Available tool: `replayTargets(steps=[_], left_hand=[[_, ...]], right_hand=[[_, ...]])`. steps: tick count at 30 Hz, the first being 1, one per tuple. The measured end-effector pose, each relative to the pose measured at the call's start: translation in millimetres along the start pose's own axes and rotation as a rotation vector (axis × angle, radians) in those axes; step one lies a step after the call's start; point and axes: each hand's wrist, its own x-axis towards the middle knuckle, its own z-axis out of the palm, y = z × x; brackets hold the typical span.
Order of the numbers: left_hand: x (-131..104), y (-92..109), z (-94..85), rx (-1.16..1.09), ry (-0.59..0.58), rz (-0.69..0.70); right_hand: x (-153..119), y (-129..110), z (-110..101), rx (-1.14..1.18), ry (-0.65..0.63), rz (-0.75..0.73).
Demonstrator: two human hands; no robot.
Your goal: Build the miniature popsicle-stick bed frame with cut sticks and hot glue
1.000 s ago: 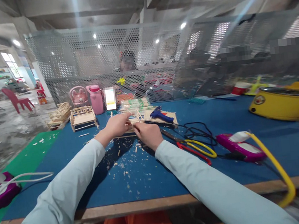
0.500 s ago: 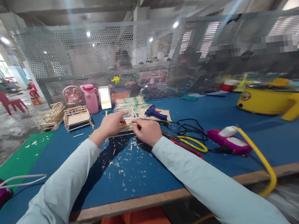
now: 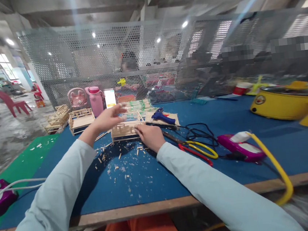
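Note:
A small furniture-like model of wooden sticks (image 3: 124, 131) stands on the blue table in front of me. My right hand (image 3: 153, 136) pinches its right front side between thumb and fingers. Above the model's left end, my left hand (image 3: 107, 118) hovers with its fingers stretched and apart, holding nothing. A blue glue gun (image 3: 164, 117) lies just beyond my right hand on a pale board. Scraps of stick (image 3: 119, 156) and white crumbs are strewn before the model. Bundled sticks (image 3: 140, 104) lie behind it.
To the left are two other stick models, one a bench shape (image 3: 82, 121). A pink bottle (image 3: 96, 102) and a phone (image 3: 110, 98) stand behind. Right are red-and-yellow-handled cutters (image 3: 200, 151), black cables, a purple power strip (image 3: 241, 147) and a yellow pot (image 3: 285, 106).
My left hand has come off the model, moving up and left, and its fingers have opened. My right hand stays at the model's right side. The view has shifted slightly.

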Motion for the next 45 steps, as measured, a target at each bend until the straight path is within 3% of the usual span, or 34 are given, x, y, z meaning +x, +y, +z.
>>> replayTargets(steps=[2, 5, 6, 8, 11, 15, 18, 22, 45], left_hand=[[1.0, -6.6, -14.1, -0.158, 0.27, -0.009], [-2.6, -24.9, -24.7, -0.164, 0.713, -0.087], [-6.4, -32.0, -25.1, -0.124, 0.81, -0.129], [-18.2, -44.6, -21.8, -0.011, 0.896, -0.197], [-41.0, -53.2, -9.0, 0.114, 0.843, -0.264], [-63.0, -45.2, 16.2, 0.165, 0.674, -0.295], [-67.5, -36.3, 34.9, 0.162, 0.56, -0.279], [-66.7, -31.8, 48.9, 0.138, 0.532, -0.247], [-69.9, -37.0, 50.4, 0.169, 0.497, -0.19]], right_hand=[[0.2, 1.5, 1.0, -0.005, 0.003, -0.02], [0.3, 3.0, 1.7, -0.015, 0.015, -0.04], [0.3, 3.2, 1.9, -0.018, 0.019, -0.045], [0.2, 3.4, 2.3, -0.024, 0.026, -0.056], [0.2, 3.5, 3.7, -0.03, 0.035, -0.069], [0.5, 3.6, 5.5, -0.038, 0.051, -0.072], [0.6, 3.7, 5.3, -0.048, 0.071, -0.077], [0.5, 3.8, 3.7, -0.065, 0.097, -0.098], [-1.2, 3.6, 3.2, -0.069, 0.097, -0.104]])
